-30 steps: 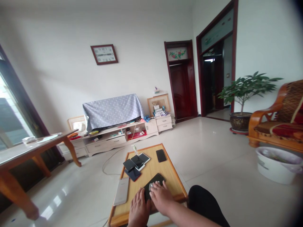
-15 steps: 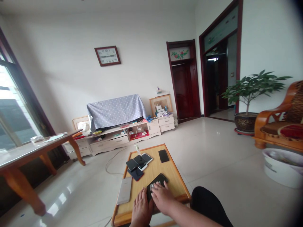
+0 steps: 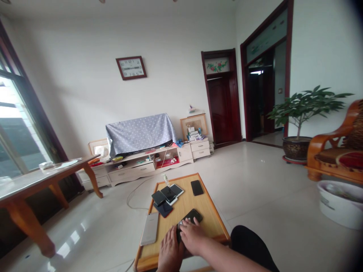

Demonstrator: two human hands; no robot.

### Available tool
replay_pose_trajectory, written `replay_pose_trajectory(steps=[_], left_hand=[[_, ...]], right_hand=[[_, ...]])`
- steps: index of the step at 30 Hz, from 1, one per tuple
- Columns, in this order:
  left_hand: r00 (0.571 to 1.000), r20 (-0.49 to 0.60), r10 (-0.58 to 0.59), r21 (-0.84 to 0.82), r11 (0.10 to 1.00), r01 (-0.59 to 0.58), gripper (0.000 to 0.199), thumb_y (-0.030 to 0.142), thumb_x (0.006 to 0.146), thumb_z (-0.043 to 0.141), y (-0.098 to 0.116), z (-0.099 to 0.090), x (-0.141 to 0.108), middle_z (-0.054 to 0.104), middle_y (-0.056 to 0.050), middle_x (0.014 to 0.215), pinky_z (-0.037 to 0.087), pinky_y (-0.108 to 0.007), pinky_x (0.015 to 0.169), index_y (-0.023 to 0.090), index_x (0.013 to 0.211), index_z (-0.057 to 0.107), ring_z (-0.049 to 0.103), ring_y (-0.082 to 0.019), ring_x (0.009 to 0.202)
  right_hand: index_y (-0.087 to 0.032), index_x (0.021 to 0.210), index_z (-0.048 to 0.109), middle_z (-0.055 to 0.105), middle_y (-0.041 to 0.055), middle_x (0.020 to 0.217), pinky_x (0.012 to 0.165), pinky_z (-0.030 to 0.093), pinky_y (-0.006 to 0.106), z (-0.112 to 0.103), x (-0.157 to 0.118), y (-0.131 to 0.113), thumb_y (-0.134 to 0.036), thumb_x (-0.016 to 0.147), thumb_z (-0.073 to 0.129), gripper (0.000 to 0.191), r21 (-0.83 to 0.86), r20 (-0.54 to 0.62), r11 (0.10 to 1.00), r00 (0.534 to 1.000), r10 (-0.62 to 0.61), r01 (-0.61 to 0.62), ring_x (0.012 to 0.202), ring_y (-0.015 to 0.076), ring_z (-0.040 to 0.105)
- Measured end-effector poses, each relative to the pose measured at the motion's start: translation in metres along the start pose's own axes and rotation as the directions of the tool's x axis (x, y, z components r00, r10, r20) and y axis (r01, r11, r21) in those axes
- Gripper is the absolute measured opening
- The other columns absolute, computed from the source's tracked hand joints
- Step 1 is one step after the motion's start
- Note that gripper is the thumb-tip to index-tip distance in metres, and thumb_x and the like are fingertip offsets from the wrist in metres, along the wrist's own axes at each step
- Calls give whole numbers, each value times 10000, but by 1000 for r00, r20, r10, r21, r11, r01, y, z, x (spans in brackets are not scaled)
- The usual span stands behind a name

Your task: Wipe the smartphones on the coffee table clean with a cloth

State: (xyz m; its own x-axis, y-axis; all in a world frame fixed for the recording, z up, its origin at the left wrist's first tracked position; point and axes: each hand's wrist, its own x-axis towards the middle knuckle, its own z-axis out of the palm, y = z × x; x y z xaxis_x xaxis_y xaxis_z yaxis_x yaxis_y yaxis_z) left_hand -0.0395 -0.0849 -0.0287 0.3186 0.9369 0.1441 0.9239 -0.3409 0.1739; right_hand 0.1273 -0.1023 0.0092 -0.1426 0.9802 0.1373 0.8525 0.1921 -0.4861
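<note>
A black smartphone (image 3: 195, 215) lies at a slant near the front of the small wooden table (image 3: 211, 223). My left hand (image 3: 170, 247) is at the phone's near left end, its fingers close together and its thumb side gripping the edge. Over the middle of the phone my right hand (image 3: 193, 235) is bent, fingertips pressing a small white wipe (image 3: 180, 223) onto the screen. Most of the wipe and the phone's lower part are hidden under my fingers.
A silver phone (image 3: 149, 228) lies at the table's left edge. Behind it are several stacked phones and tablets (image 3: 163, 208) beside a pump bottle (image 3: 166, 180). Another black phone (image 3: 196, 187) lies at the far right. My dark-clothed knee (image 3: 249, 245) is right of the table.
My right hand has slid slightly left over the phone with the wipe, covering more of it. My left hand stays at the phone's edge. The whole view has shifted a little.
</note>
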Motion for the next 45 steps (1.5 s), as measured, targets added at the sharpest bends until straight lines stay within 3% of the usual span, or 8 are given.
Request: replay_pose_trajectory(steps=[7, 15, 18, 23, 31, 37, 40, 45], left_hand=[[999, -43, 8, 41, 999, -6, 635, 347, 923, 390, 5, -3, -4, 440, -96, 1570, 298, -432, 1206, 137, 1522, 393, 385, -246, 1457], [1000, 15, -6, 12, 1000, 5, 634, 436, 933, 387, 5, -10, -1, 438, -90, 1572, 311, -431, 1205, 168, 1506, 428, 368, -257, 1470], [1000, 23, -3, 31, 1000, 3, 634, 391, 922, 390, 6, -13, -2, 423, -88, 1582, 305, -409, 1206, 158, 1511, 418, 360, -242, 1475], [1000, 0, -2, 40, 999, 2, 633, 336, 901, 409, 9, -16, -4, 432, -81, 1577, 295, -400, 1208, 159, 1509, 421, 368, -233, 1469], [1000, 25, -17, 4, 1000, 16, 642, 372, 899, 425, 8, -17, -3, 433, -88, 1575, 310, -412, 1206, 162, 1506, 430, 365, -241, 1473], [1000, 8, -11, 10, 1000, 11, 647, 355, 900, 412, 7, -18, -6, 428, -94, 1576, 298, -421, 1207, 148, 1514, 415, 374, -251, 1466], [1000, 22, -19, 18, 1000, 18, 646, 347, 900, 407, 9, -21, -7, 429, -81, 1577, 287, -411, 1210, 166, 1520, 408, 369, -243, 1470], [996, 82, -38, 17, 999, 36, 658, 373, 906, 408, 11, -26, -5, 389, -75, 1601, 269, -400, 1222, 157, 1527, 393, 324, -232, 1494]], right_hand=[[-151, 1440, 527, 431, 168, 1559, 1215, 72, 580, -19, 9, 33, -326, 1005, 255, 543, -37, -104, 983, 979, 177, -181, 1480, 325, 308], [-284, 1375, 586, 498, 51, 1531, 1217, 166, 490, -2, 1, 4, -387, 985, 370, 458, -14, 3, 1000, 1000, -12, 12, 1445, 251, 382], [-300, 1369, 584, 521, 51, 1511, 1216, 126, 531, -11, 7, 14, -356, 997, 336, 450, -21, -26, 999, 999, 27, -28, 1438, 253, 390], [-227, 1393, 563, 497, 138, 1515, 1201, 129, 572, -21, 21, 27, -302, 992, 309, 481, -46, -97, 984, 982, 165, -170, 1446, 305, 370], [-287, 1313, 619, 563, 55, 1466, 1192, 197, 492, -11, 18, 7, -361, 982, 381, 413, -42, -9, 999, 1000, 4, -4, 1399, 250, 434], [-240, 1309, 618, 584, 125, 1424, 1180, 192, 552, -28, 25, 27, -308, 984, 336, 436, -75, -76, 987, 987, 138, -144, 1366, 291, 468], [-207, 1352, 592, 542, 155, 1464, 1188, 179, 553, -25, 25, 23, -308, 976, 346, 460, -86, -83, 982, 984, 159, -166, 1403, 310, 426], [-254, 1356, 591, 545, 83, 1481, 1189, 219, 464, -11, 21, 0, -348, 971, 386, 446, -72, 2, 997, 1000, 10, -10, 1414, 257, 419]])
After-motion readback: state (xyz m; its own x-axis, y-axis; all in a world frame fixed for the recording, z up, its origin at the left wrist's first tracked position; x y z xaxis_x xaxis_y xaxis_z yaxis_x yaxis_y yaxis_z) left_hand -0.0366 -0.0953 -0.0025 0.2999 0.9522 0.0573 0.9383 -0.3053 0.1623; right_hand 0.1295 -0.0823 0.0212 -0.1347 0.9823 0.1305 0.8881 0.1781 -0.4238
